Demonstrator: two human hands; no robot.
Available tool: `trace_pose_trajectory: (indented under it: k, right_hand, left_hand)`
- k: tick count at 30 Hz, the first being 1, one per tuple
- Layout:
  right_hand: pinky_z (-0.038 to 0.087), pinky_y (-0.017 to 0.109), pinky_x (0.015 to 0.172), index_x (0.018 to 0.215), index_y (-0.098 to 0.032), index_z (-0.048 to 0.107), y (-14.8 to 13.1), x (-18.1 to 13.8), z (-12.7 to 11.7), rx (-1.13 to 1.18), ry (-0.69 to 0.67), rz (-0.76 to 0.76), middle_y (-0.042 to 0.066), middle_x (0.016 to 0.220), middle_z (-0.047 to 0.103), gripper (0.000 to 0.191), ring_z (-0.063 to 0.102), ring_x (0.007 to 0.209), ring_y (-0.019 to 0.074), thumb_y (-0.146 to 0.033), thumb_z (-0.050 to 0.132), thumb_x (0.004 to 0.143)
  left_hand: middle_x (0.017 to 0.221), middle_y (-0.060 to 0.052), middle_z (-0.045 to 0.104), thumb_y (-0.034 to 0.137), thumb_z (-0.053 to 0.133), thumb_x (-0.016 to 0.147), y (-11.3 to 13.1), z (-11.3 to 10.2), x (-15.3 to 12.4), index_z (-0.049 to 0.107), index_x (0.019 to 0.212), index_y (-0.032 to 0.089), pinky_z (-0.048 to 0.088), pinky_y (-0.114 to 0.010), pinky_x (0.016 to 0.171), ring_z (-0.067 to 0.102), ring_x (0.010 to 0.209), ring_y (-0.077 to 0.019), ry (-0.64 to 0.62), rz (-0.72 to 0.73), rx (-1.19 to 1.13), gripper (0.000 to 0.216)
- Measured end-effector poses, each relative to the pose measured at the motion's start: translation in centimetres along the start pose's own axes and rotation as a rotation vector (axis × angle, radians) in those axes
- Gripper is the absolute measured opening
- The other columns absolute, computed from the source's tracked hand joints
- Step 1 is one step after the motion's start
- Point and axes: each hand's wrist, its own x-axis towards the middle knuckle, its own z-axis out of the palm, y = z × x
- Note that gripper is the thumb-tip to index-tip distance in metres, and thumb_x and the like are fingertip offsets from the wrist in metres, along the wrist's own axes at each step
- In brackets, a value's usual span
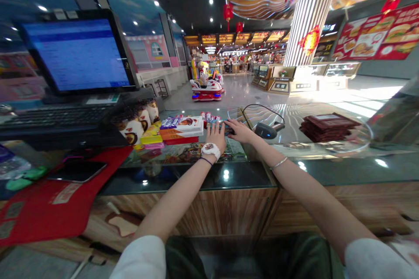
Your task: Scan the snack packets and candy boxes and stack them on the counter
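Observation:
My left hand (216, 136), with a white watch on its wrist, lies over the glass counter with its fingers stretched forward. Its fingertips reach a row of small red, white and blue packets (209, 116). My right hand (240, 131) comes in from the right, fingers extended and slightly bent, close against the left one. Between the two hands shows a dark bluish packet (229, 130), partly hidden by the fingers. Just left of my left hand sits a stack of flat boxes, a white and orange box (188, 127) among them. A black barcode scanner (266, 130) lies right of my right hand.
A pile of dark brown packets (327, 127) rests on the glass at right. Patterned snack bags (139, 122) stand at left, below a monitor (77, 54) and keyboard (55, 115). A phone (78, 171) lies on a red mat (75, 209). The scanner's cable loops behind it.

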Motion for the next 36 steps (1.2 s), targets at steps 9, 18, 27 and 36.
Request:
trace_pose_trajectory:
  k: [9, 18, 27, 36]
  right_hand:
    - [0.028, 0.062, 0.117, 0.156, -0.028, 0.03, -0.6, -0.3, -0.3, -0.055, -0.027, 0.025, 0.01, 0.163, 0.028, 0.077, 0.028, 0.149, 0.0341, -0.025, 0.062, 0.086]
    - [0.034, 0.053, 0.115, 0.159, -0.029, 0.018, -0.5, -0.3, 0.9, 0.102, 0.113, 0.087, 0.018, 0.166, 0.007, 0.104, 0.023, 0.15, 0.0373, -0.013, 0.074, 0.073]
    - [0.042, 0.045, 0.111, 0.153, -0.025, 0.036, -0.2, 0.1, 1.0, 0.149, 0.066, 0.222, 0.017, 0.154, 0.037, 0.079, 0.042, 0.142, 0.0306, -0.015, 0.067, 0.082]
    - [0.043, 0.048, 0.109, 0.155, -0.027, 0.033, -1.6, 0.8, 1.2, 0.069, 0.038, 0.262, 0.017, 0.155, 0.036, 0.073, 0.049, 0.136, 0.0331, -0.018, 0.061, 0.088]
  left_hand:
    - [0.162, -0.015, 0.029, 0.021, 0.04, 0.095, 0.1, -0.2, 0.0, 0.031, 0.155, 0.012, 0.017, -0.048, 0.125, 0.029, 0.15, -0.0293, -0.031, -0.018, 0.033, 0.061]
    - [0.162, -0.018, 0.028, 0.023, 0.044, 0.093, 1.4, -0.6, -1.2, 0.035, 0.152, 0.006, 0.022, -0.045, 0.123, 0.033, 0.147, -0.0296, -0.009, -0.003, 0.041, 0.061]
    - [0.165, -0.017, 0.017, 0.027, 0.043, 0.095, 2.6, -0.3, -2.4, 0.031, 0.154, 0.008, 0.026, -0.047, 0.121, 0.028, 0.149, -0.0311, -0.018, 0.024, 0.007, 0.063]
    - [0.164, -0.019, 0.019, 0.03, 0.049, 0.093, 1.4, -0.1, -1.8, 0.033, 0.152, 0.005, 0.025, -0.046, 0.122, 0.029, 0.149, -0.0312, -0.057, -0.028, 0.009, 0.066]
